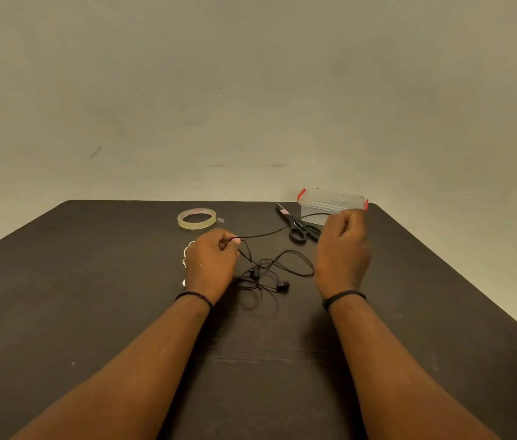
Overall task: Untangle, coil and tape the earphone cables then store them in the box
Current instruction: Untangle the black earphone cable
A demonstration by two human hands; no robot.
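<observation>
With my left hand [211, 265] and right hand [342, 246] both pinched on the black earphone cable [263, 234], I should draw it gently away from the tangle [266, 274], never yanking.

Tape roll [196, 218] far left on table [92, 281]; scissors [298, 227] left of box [330, 204].

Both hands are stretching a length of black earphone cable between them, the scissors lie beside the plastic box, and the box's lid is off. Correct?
Not quite: the box has its lid on, with red clips at both ends, as the head view shows. The rest holds: the left hand and right hand stretch the black cable, and the scissors lie beside the box.
</observation>
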